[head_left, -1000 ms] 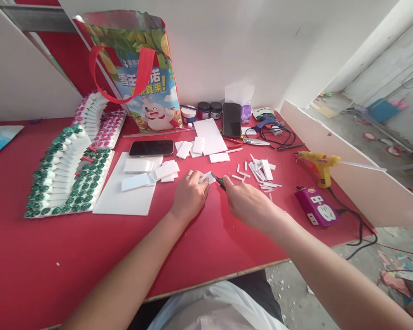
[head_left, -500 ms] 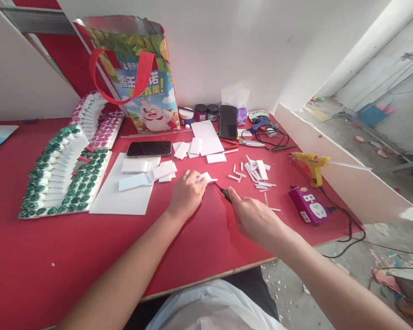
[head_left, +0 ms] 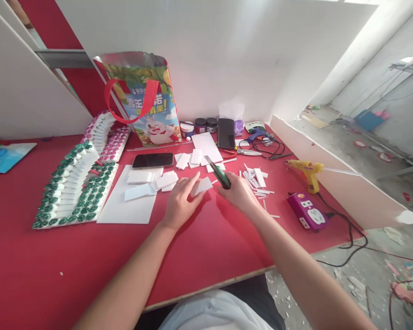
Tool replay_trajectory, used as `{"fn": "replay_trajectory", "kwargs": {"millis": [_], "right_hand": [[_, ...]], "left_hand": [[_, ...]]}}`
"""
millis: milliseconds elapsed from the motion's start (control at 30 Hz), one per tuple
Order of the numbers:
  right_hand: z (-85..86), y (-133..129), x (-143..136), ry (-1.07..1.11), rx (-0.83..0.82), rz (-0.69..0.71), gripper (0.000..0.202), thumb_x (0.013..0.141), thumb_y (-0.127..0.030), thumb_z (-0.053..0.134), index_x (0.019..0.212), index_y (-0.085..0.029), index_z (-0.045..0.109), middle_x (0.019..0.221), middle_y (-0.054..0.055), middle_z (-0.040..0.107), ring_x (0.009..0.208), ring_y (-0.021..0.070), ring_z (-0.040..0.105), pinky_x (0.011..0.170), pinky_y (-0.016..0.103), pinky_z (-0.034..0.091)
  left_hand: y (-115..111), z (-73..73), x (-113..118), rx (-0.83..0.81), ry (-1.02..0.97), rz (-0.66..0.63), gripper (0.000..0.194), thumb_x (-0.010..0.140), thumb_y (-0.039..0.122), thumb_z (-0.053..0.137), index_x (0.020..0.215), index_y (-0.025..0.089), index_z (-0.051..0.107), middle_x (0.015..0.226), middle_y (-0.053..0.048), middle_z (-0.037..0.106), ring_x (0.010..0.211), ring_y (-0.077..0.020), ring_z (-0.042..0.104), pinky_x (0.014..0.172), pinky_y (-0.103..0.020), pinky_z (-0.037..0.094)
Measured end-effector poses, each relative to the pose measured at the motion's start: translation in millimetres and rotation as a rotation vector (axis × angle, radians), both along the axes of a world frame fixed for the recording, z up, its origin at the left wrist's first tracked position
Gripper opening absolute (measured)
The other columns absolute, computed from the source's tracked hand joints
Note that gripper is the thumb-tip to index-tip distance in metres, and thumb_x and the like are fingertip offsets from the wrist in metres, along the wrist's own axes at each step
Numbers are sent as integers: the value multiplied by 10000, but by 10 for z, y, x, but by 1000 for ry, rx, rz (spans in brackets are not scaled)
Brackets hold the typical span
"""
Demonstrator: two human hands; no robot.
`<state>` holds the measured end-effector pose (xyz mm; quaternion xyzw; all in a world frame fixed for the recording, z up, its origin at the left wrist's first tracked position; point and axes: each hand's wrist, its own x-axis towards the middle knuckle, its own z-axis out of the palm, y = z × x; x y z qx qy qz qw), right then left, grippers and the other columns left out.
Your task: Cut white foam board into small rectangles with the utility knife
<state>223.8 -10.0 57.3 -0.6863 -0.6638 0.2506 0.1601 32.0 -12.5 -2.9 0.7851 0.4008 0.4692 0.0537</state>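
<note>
My left hand (head_left: 181, 200) pinches a small white foam board piece (head_left: 203, 185) between thumb and fingers, just above the red tabletop (head_left: 192, 256). In my right hand (head_left: 239, 192) is a green utility knife (head_left: 221, 176), its blade pointing up and to the left, apart from the piece. Cut white strips (head_left: 258, 176) lie in a loose heap to the right of the knife. Left of my left hand, several white rectangles (head_left: 141, 176) rest on a larger white board (head_left: 124, 215). More small pieces (head_left: 183, 161) lie beyond my hands.
A yellow glue gun (head_left: 308, 170) and a purple power socket (head_left: 307, 211) with black cable stand at right. Two phones, a black one (head_left: 153, 160) and another (head_left: 226, 133), lie farther back. A printed bag (head_left: 151, 110) and a green-and-white decorated model (head_left: 79, 188) occupy the left.
The knife has lifted off the table, and its blade has swung upward. My left hand has tilted the white piece up. The camera view has shifted slightly.
</note>
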Motion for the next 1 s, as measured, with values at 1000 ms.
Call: {"fn": "replay_trajectory", "kwargs": {"millis": [1000], "right_hand": [[-199, 273, -254, 1124, -373, -178, 294, 630, -279, 785, 639, -205, 501, 360, -92, 415, 290, 55, 340, 291, 182, 271]], "left_hand": [[7, 129, -20, -567, -529, 48, 408, 933, 443, 634, 1274, 224, 676, 1117, -85, 636, 1015, -204, 628, 909, -328, 520]]}}
